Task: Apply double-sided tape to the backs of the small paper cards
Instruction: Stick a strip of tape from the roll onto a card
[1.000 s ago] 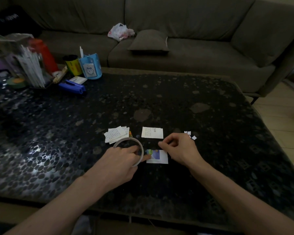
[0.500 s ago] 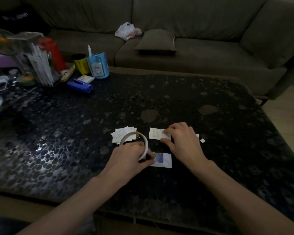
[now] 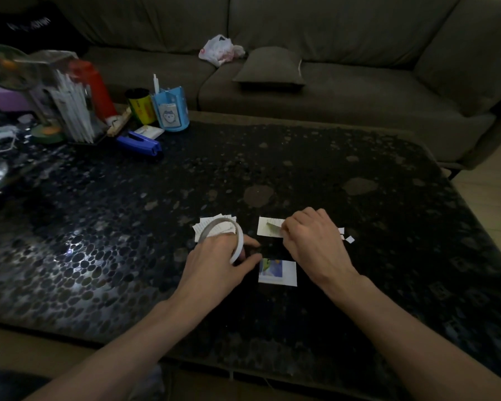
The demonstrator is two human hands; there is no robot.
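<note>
My left hand (image 3: pixel 217 264) grips a thin white roll of double-sided tape (image 3: pixel 235 230), held on edge above the dark table. Behind the roll lies a small fanned pile of white paper cards (image 3: pixel 207 225). My right hand (image 3: pixel 313 238) rests with curled fingers on the right end of a single white card (image 3: pixel 268 227) lying blank side up; a short greenish strip shows on that card beside my fingertips. Nearer to me lies another card (image 3: pixel 278 272), picture side up, between my two hands. Whether my right fingers pinch anything is hidden.
Small white paper scraps (image 3: pixel 349 238) lie right of my right hand. At the table's far left stand a blue stapler (image 3: pixel 139 143), a blue holder (image 3: pixel 169 111), a yellow can (image 3: pixel 141 107) and a red bottle (image 3: pixel 94 88). A grey sofa (image 3: pixel 330 91) runs behind the pebble-patterned table (image 3: pixel 388 198).
My right hand moved away from the picture card, up onto the single white card. My left hand kept the tape roll and shifted slightly.
</note>
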